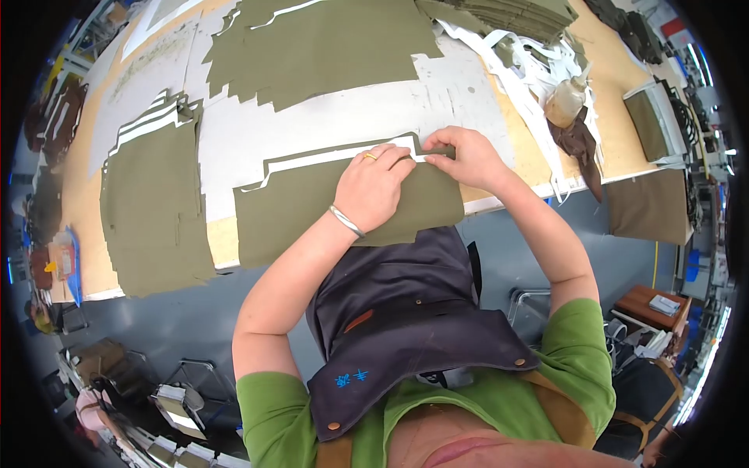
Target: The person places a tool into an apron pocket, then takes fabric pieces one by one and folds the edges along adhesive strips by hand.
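An olive fabric piece [312, 210] lies at the table's front edge, with a stepped white strip [312, 160] along its far side. My left hand [373, 186] rests on the fabric, fingers pressed together over the strip near its right part. Just right of it, my right hand [464, 156] pinches the fabric's edge by the strip's right end, thumb and forefinger closed on it. The fingertips of the two hands are a short way apart.
Stacked olive pieces with white strips [156, 195] lie left. More olive fabric [320, 54] is at the back. White strips [499, 66], a bottle [566, 101] and a brown cloth [577, 140] are at the right. The wooden tabletop [616, 101] ends near my apron.
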### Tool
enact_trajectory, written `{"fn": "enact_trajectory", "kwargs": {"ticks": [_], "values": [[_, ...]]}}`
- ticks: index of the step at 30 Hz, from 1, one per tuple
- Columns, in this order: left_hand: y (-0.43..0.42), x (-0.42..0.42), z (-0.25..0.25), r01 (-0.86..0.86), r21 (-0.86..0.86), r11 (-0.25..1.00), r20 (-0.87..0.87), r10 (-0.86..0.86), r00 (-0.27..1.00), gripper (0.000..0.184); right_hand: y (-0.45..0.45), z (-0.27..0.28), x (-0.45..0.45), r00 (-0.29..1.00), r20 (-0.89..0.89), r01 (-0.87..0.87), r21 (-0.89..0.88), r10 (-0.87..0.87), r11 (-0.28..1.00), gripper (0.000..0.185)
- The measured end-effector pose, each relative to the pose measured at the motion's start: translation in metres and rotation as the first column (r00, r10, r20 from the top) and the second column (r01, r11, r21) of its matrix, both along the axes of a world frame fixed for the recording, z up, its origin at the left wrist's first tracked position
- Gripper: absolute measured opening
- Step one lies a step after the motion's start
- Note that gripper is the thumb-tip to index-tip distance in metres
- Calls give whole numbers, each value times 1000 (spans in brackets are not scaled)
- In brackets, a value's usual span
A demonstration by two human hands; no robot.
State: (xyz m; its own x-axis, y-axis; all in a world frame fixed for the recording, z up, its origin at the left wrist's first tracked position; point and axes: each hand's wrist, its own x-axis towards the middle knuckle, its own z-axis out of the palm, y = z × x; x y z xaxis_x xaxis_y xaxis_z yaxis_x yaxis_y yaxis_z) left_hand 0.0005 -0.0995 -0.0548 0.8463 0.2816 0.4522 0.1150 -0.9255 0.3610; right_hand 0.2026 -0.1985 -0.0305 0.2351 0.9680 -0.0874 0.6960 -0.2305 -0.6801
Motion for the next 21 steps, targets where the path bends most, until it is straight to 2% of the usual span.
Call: {"fn": "enact_trajectory", "kwargs": {"ticks": [3, 6, 9, 12, 15, 17, 18, 21], "values": [[5, 2, 3, -24, -111, 994, -143, 8, 990, 34, -4, -7, 9, 990, 73, -126, 106, 119, 986, 13], [6, 11, 14, -113, -97, 989, -216, 90, 972, 36, -8, -10, 12, 970, 184, -193, 187, 159, 963, 12], [1, 9, 13, -51, 48, 998, -221, 61, 973, 37, -13, -4, 10, 879, 442, -294, 213, 177, 932, 12], [1, 2, 8, 3, 91, 996, -110, 7, 994, 39, -22, 14, 3, 747, 643, -311, 113, 169, 944, 14], [12, 8, 8, -49, -86, 995, -135, 38, 990, 34, -22, 13, 0, 835, 549, -164, 198, 29, 966, 25], [14, 20, 12, -220, -71, 973, -123, 210, 970, 29, -13, 13, -20, 966, 236, 78, 136, -108, 988, 22], [16, 25, 14, -300, -63, 952, -114, 292, 950, 26, -9, 13, -31, 978, 73, 189, 78, -195, 979, 22], [31, 32, 10, -309, -341, 888, -310, 204, 928, 20, -5, -6, -45, 958, 1, 285, 42, -285, 958, 26]]}}
